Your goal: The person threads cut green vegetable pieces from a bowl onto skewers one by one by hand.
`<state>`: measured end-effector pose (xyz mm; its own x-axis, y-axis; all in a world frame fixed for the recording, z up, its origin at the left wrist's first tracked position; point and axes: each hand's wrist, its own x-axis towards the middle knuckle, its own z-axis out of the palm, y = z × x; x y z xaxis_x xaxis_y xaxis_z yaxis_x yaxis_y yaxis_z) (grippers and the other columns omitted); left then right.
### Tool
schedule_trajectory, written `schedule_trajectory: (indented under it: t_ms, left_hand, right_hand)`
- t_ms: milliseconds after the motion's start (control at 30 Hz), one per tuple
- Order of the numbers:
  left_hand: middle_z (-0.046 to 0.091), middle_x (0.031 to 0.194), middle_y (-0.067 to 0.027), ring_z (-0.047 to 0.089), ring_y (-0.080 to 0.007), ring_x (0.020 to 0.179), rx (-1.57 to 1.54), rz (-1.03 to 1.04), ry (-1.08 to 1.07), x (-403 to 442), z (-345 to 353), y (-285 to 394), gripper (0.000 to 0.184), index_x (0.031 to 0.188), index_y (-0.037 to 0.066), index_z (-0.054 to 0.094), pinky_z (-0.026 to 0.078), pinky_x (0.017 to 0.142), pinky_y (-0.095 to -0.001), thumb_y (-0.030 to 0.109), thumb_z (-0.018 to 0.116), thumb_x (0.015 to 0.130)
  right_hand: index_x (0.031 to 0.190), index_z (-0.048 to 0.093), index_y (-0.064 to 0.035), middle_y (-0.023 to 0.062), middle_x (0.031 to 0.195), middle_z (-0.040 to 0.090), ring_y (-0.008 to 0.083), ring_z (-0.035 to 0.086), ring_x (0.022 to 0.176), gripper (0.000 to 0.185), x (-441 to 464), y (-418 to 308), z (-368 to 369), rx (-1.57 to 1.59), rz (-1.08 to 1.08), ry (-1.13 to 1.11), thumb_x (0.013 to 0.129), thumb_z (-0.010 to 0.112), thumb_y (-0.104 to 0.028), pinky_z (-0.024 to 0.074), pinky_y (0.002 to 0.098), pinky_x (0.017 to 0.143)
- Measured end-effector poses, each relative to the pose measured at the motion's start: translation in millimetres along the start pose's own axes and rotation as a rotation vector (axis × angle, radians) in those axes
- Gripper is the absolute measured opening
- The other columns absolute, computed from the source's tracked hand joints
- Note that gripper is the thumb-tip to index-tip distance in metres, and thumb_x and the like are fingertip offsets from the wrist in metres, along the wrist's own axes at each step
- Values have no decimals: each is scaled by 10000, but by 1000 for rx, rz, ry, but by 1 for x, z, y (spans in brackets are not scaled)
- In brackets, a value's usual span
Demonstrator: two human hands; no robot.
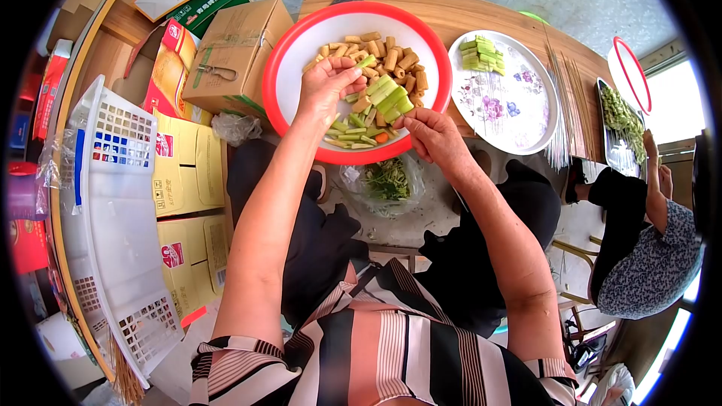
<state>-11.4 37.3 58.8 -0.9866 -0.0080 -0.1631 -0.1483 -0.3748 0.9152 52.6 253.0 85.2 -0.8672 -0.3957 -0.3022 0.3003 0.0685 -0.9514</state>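
My left hand (pixel 331 89) is above the basin, thumb and fingers pinched on a pale green cut celery piece (pixel 366 62). My right hand (pixel 430 135) is closed at the basin's near right rim, fingertips at the lower end of a row of celery pieces (pixel 388 98). The row looks threaded on a thin skewer, though the stick hardly shows. Below both hands, the red-rimmed white basin (pixel 289 68) holds brown tube-shaped pieces (pixel 406 59), loose celery sticks (pixel 353 134) and a small orange piece (pixel 382 137).
Right of the basin, a flowered white plate (pixel 500 131) carries skewered green pieces (pixel 481 55). Loose skewers (pixel 575 98) and a tray of greens (pixel 623 131) lie farther right, beside another person's arm (pixel 656 188). Cartons (pixel 233 53) and a white crate (pixel 113 218) stand left.
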Motion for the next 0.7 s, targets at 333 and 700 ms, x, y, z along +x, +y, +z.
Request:
schedule_trajectory:
  t_ms: [333,700]
  left_hand:
    - [634,842,-66,632,-142,730,80,44,-13,-3,4,2,147,937,13,580,538,683,-273,23,662,815]
    - [643,810,-50,623,-120,731,202,87,-84,-7,7,0,132,934,15,600,524,702,-266,49,662,822]
  right_hand:
    - [939,620,-34,-57,502,370,33,313,440,229,0,3,3,40,-12,16,962,459,-195,255,190,433]
    - [947,615,-32,-56,498,370,36,306,429,228,2,3,4,62,-20,30,967,458,-195,251,190,429]
